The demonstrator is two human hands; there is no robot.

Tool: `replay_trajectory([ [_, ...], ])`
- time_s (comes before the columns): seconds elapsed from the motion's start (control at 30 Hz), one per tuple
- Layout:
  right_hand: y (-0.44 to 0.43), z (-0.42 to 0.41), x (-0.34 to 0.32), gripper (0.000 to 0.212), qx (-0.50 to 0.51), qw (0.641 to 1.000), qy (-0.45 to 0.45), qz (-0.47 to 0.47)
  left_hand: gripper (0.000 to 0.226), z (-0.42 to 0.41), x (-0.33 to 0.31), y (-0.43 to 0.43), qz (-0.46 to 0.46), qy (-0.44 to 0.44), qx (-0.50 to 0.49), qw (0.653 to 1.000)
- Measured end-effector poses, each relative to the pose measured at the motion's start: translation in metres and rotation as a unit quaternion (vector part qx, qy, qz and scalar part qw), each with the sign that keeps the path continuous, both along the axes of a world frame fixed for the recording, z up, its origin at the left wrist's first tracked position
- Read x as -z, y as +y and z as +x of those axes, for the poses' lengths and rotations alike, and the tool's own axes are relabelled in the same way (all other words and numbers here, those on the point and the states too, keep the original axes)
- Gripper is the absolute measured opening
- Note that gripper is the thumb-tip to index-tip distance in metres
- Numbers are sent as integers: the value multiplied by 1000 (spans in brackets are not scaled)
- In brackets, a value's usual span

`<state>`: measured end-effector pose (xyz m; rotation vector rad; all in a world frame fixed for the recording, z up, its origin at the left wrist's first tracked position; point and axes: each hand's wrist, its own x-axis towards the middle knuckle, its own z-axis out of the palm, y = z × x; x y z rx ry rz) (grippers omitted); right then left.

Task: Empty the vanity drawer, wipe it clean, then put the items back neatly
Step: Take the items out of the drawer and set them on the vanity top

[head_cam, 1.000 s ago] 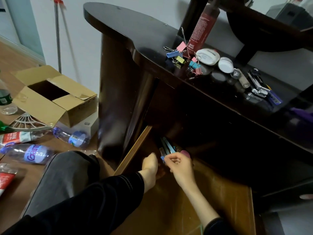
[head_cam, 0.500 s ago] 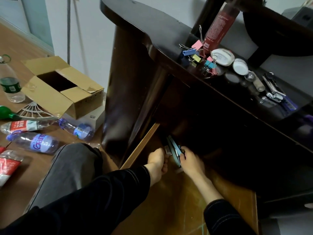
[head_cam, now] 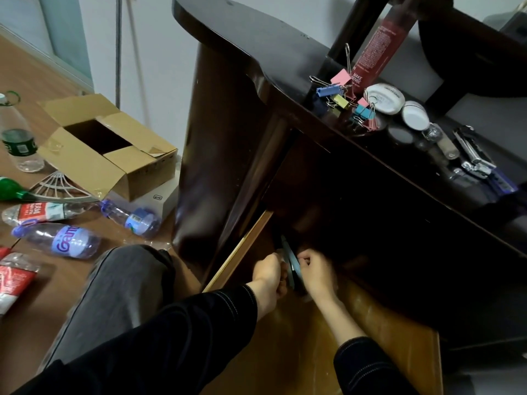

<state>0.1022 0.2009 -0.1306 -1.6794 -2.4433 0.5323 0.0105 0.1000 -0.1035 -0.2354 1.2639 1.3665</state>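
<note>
On the wooden floor (head_cam: 34,81) to your left, one upright bottle (head_cam: 20,143) and five lying bottles (head_cam: 61,243) surround one open cardboard box (head_cam: 108,149). Inside the open vanity drawer (head_cam: 393,326), your left hand (head_cam: 268,270) curls with its grip hidden. Your right hand (head_cam: 315,273) pinches one flat dark item (head_cam: 291,260). Binder clips (head_cam: 340,88) sit on the dark bench (head_cam: 256,38).

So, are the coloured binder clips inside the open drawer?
No, the binder clips lie on the vanity top, beside the red bottle.
</note>
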Motion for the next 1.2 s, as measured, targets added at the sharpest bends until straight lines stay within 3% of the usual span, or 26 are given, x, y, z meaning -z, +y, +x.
replay_trajectory([
  [0.17, -28, 11, -12, 15, 97, 978, 186, -15, 20, 0, -2, -1, 5, -12, 1, 1000],
  [0.27, -57, 24, -21, 22, 125, 962, 243, -10, 18, 0, -6, -2, 1, -3, 20, 1000],
  [0.47, -107, 50, -49, 25, 122, 942, 310, -49, 24, 5, -25, -26, 19, 160, 183, 970],
  [0.53, -120, 56, -68, 23, 90, 942, 323, -28, 25, 3, -38, -38, 38, 242, 230, 942],
  [0.63, -135, 62, -105, 23, 18, 939, 341, 26, 29, -5, -64, -54, 84, 297, 278, 909],
  [0.73, -145, 63, -149, 21, -57, 923, 372, 76, 38, -15, -103, -68, 160, 382, 280, 866],
  [0.87, -153, 58, -215, 20, -113, 877, 444, 146, 49, -43, -163, -80, 244, 565, 224, 756],
  [1.0, -144, 44, -271, 24, -119, 841, 497, 179, 44, -69, -222, -82, 299, 680, 140, 655],
  [1.1, -117, 22, -301, 24, -90, 845, 508, 141, 40, -84, -257, -66, 297, 724, 91, 616],
  [1.2, -81, -1, -316, 21, -42, 877, 470, 87, 27, -98, -279, -36, 221, 788, 97, 566],
])
